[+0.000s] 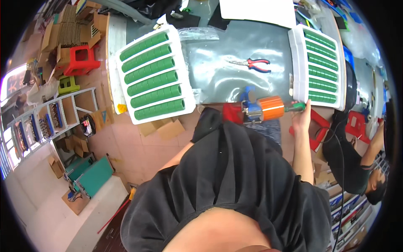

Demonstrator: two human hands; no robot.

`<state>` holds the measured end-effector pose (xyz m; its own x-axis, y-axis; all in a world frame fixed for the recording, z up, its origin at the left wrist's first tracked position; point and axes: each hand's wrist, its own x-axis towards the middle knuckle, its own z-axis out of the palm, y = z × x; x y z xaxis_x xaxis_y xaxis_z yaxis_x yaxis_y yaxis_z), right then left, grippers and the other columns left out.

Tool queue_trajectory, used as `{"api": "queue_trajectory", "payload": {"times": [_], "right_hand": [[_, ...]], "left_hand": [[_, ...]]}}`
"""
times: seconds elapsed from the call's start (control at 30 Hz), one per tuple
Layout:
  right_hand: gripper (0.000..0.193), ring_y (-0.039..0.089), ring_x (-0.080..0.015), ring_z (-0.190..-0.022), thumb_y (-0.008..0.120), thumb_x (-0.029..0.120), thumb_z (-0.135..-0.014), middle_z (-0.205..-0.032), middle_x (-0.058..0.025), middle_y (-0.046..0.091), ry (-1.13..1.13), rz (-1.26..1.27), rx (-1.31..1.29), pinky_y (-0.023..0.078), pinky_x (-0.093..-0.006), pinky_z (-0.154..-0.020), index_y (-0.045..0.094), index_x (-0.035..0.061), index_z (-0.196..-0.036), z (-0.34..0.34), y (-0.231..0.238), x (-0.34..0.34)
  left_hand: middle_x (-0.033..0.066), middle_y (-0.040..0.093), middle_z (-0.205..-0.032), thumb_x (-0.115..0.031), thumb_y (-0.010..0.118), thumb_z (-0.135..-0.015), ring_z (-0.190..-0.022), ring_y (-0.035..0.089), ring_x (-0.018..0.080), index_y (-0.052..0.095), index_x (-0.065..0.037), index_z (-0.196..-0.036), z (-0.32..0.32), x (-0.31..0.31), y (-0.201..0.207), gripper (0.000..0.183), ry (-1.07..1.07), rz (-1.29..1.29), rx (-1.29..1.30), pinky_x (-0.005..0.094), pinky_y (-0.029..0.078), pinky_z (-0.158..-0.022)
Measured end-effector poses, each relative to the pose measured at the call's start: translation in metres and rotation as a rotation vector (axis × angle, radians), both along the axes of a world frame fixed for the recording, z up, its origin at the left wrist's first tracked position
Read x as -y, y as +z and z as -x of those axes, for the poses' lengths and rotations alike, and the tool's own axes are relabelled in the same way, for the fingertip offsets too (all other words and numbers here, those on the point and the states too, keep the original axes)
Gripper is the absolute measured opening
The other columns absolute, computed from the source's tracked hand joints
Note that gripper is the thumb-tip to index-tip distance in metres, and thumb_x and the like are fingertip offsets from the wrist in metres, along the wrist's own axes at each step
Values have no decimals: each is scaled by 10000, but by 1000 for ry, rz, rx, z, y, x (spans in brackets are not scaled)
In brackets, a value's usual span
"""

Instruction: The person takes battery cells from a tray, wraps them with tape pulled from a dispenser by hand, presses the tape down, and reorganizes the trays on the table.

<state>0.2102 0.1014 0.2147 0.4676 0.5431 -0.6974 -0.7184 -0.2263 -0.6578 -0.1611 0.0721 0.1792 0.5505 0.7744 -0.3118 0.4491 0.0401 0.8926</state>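
My right hand [301, 119] is at the front edge of the table, its fingers closed on a short green cylindrical piece [298, 106]. That piece lines up with a dark shaft at the right end of an orange cylinder [271, 107]. Next to the cylinder's left end is a blue metal vise-like fixture [250, 110] at the table edge. My left forearm [176, 156] shows only in part; the black shirt hides my left hand. Pliers [255, 64] with red and blue handles lie on the grey tabletop [235, 44].
White trays with rows of green cylinders stand at the table's left [184, 75] and right [299, 67]. A white board [258, 12] is at the back. Red stools [82, 59] stand nearby. A co-worker in dark clothes [346, 157] sits at the right, near a hanging black cable [343, 180].
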Motion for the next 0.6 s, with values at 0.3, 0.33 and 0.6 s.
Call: {"api": "queue_trajectory", "payload": {"times": [0.3,0.33,0.6], "right_hand": [[395,551,-196,-1055,549,409,-939,-1070,-44,598,314,-110,-36,386,-377,-983,536,76,-1150,-36,-25,14],[384,544,-198,-1082,555,380,-941,-1096,-39,596,449,-64,98,374,-383,-1008,531,73,-1171,-39,-25,14],[268,567,-224,-1065,616,316,-875,-1052,-61,613,496,-16,-318,447,-398,-939,589,81,-1001,-59,-32,15]], "left_hand": [[203,534,-1211,-129,737,-725,-1088,538,381,524,-16,-1200,-81,-22,-12,533,389,-359,216,442,436,-916],[203,534,-1211,-129,737,-725,-1088,538,381,524,-16,-1200,-85,-14,-15,533,449,-390,192,442,436,-916],[187,542,-1225,-300,780,-687,-1170,515,372,554,-21,-1190,-148,12,-26,618,725,-651,165,446,396,-1007]]}}
